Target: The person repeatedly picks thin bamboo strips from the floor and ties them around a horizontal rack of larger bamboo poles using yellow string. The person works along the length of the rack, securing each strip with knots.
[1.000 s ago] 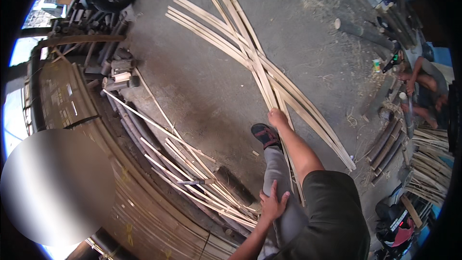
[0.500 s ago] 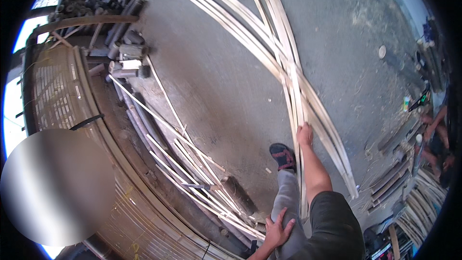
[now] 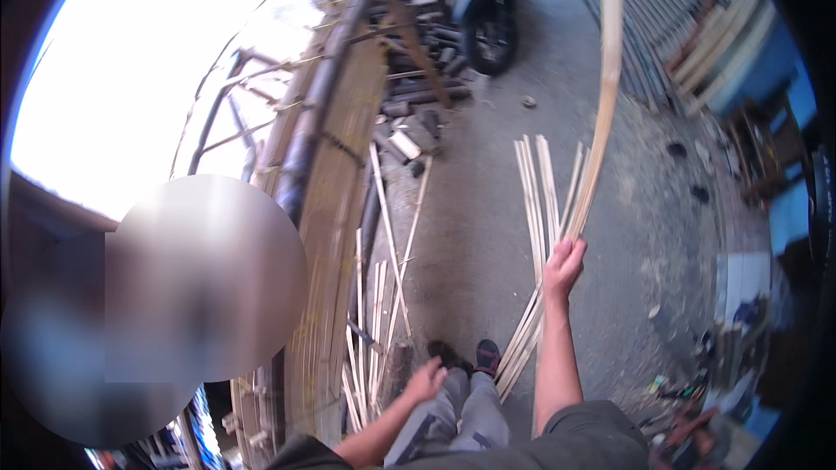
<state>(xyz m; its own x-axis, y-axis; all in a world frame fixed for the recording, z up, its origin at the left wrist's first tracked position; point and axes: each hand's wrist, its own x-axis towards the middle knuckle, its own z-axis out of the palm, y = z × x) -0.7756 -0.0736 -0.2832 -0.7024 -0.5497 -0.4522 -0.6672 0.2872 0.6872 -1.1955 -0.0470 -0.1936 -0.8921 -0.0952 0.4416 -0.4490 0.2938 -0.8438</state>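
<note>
My right hand [image 3: 564,266] is raised in front of me and gripped on a long pale bamboo strip [image 3: 604,96] that stands up and curves off the top of the picture. A bundle of similar bamboo strips [image 3: 537,209] lies on the concrete floor just behind that hand. My left hand [image 3: 426,381] hangs low by my knee with its fingers loosely apart, holding nothing. My grey trousers and a dark sandal [image 3: 486,357] show beneath.
A tall rack of stacked bamboo slats [image 3: 335,200] runs along my left, with loose strips [image 3: 380,322] leaning at its foot. A parked motorbike [image 3: 484,0] and a pile of wood blocks [image 3: 418,61] stand ahead. Corrugated sheets [image 3: 653,26] and clutter line the right.
My head has tilted up, so the floor bundle sits farther away. My right hand has lifted one strip upright off the bundle; my left hand stays by my leg.
</note>
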